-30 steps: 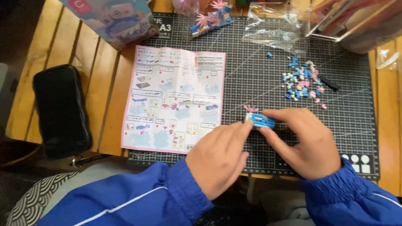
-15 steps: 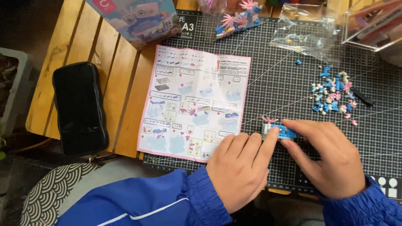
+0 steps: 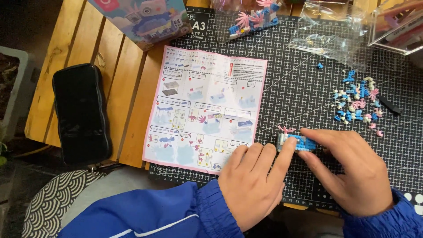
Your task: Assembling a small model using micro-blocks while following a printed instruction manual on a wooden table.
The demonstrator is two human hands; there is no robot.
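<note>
A small blue and grey brick model [image 3: 298, 142] with a pink frond on its left end rests on the dark cutting mat [image 3: 299, 79]. My left hand [image 3: 254, 180] lies flat on the mat, its fingertips touching the model's left end. From the right, my right hand [image 3: 352, 169] has its fingertips on the model's right side and top. Both sleeves are blue. A pink-edged instruction sheet [image 3: 205, 108] lies just left of the hands.
A pile of small blue, pink and white bricks [image 3: 358, 105] lies at the right, with a black tool [image 3: 389, 105] beside it. Clear plastic bags [image 3: 328, 33], a built blue and pink piece [image 3: 253, 22], a printed box [image 3: 145, 17] and a black pouch [image 3: 80, 112] sit around the wooden table.
The view has shifted, so everything sits further right in the picture. Both hands stay on the small model, which remains on the mat.
</note>
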